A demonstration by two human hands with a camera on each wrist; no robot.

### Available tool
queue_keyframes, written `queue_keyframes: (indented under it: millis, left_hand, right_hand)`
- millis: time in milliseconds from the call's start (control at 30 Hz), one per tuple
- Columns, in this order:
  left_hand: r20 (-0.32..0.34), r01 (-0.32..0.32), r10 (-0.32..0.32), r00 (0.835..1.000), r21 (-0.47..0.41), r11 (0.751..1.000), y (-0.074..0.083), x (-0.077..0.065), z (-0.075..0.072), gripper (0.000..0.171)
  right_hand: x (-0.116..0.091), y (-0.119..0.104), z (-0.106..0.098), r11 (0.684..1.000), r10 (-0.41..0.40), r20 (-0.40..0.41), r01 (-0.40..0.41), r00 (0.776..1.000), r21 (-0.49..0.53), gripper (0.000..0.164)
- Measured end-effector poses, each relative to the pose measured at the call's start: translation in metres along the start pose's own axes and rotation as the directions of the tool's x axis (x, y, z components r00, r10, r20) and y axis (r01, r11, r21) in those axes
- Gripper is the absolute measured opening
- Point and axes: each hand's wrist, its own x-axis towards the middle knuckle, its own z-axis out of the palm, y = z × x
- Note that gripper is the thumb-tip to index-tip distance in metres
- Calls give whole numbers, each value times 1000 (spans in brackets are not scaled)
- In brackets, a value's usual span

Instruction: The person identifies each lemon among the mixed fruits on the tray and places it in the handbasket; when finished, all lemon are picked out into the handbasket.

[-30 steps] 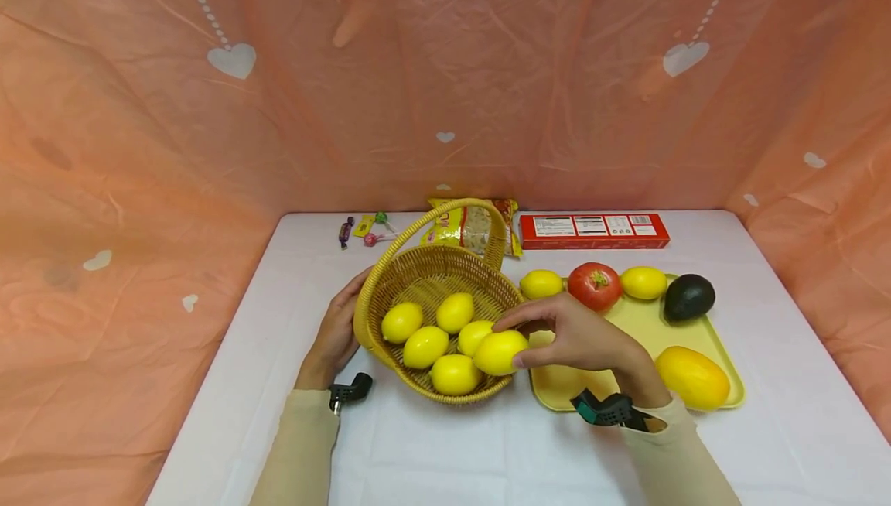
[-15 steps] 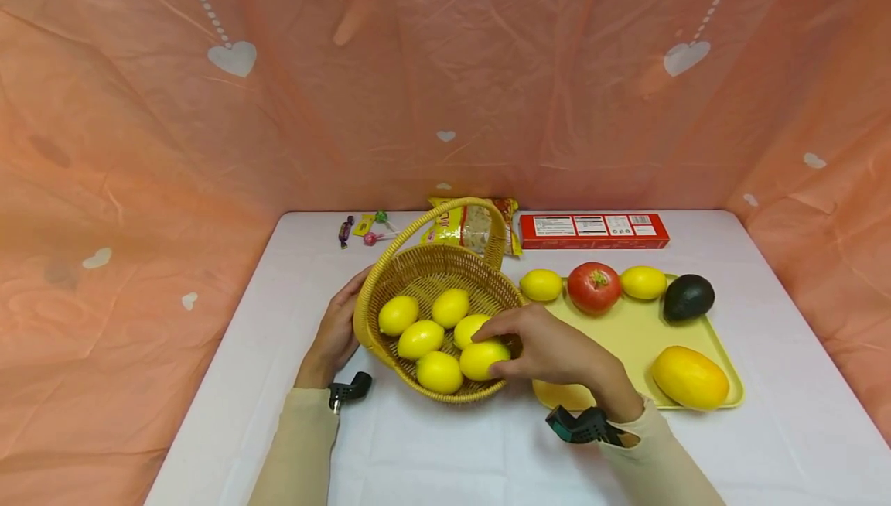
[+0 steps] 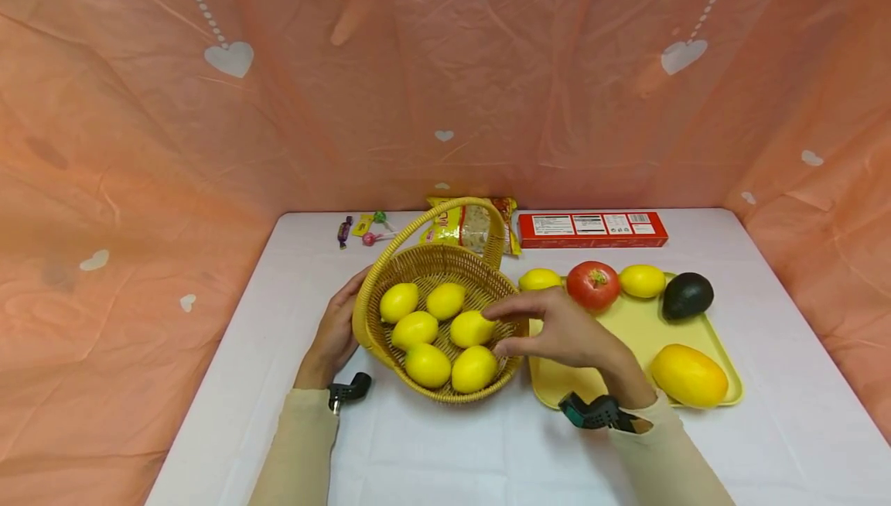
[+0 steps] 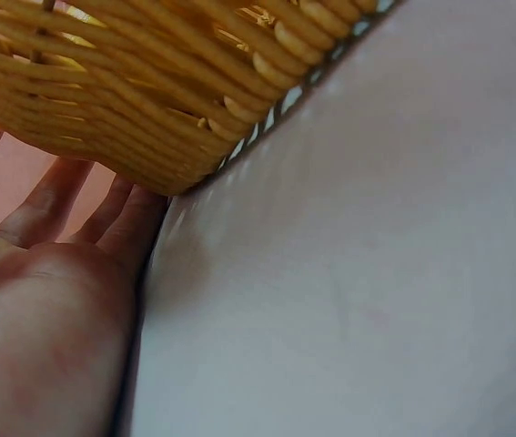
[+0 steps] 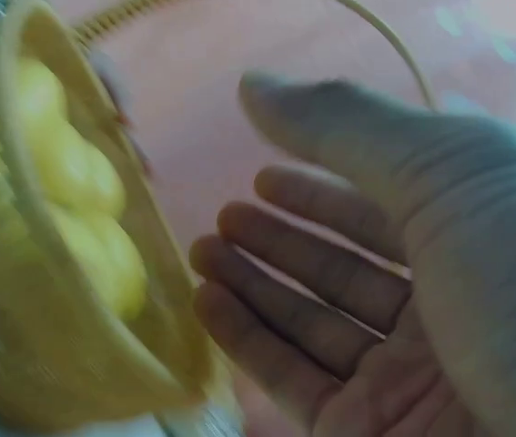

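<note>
A wicker basket [image 3: 487, 258] with a tall handle stands on the white table and holds several lemons [image 3: 428, 365]. Against its left side rests my left hand [image 3: 337, 336]. In the left wrist view the fingers [image 4: 48, 200] reach along the woven wall and look straight rather than curled. My right hand [image 3: 567, 332] hovers over the basket's right rim, thumb and fingers apart, holding nothing. The right wrist view, a little blurred, shows the bare palm and extended fingers [image 5: 285, 255] beside the basket.
Right of the basket lies a yellow tray [image 3: 640, 332] with a red pomegranate-like fruit [image 3: 593, 285], lemons [image 3: 643, 282], a dark avocado [image 3: 687, 296] and a mango [image 3: 689, 376]. Behind are a red box [image 3: 593, 230], a snack bag [image 3: 473, 227] and candies [image 3: 369, 227].
My right hand lowered a lemon into the basket, let go of it and drew back to the right. The lemons inside shifted a little. My left hand stayed at the basket's side.
</note>
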Motion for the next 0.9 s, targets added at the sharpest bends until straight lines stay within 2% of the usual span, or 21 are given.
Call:
queue_keyframes:
  millis: [100,167,333,500,667,800,900]
  left_hand:
    - [-3,8,-8,1000,1,1000,1,0,0,50]
    - [-6,11,-11,1000,0,1000,1,0,0,50]
    - [-1,7,-7,1000,-3,1000,0,0,0,50]
    - [-2,6,-6,1000,0,1000,-1,0,-1,49]
    - [-7,-8,8,1000,0,1000,-1,0,-2,48]
    - [1,-27,27,1000,5,1000,-2,0,-1,48]
    - [9,-40,40,999,12,999,-2,0,-1,48]
  right_hand:
    - [-12,13,-26,996,5,-107,5,994,94,38]
    - [-22,22,-43,989,28,-182,-1,983,145,38]
    - [-51,38,-81,979,83,-345,-11,935,203,40]
    - [-75,47,-113,980,142,-442,-62,886,191,39]
    - [-88,57,-138,976,216,-461,-187,860,108,37]
    - [-95,67,-155,956,266,-409,-295,873,-8,39]
    - [-97,76,-167,925,291,-359,-357,887,-132,42]
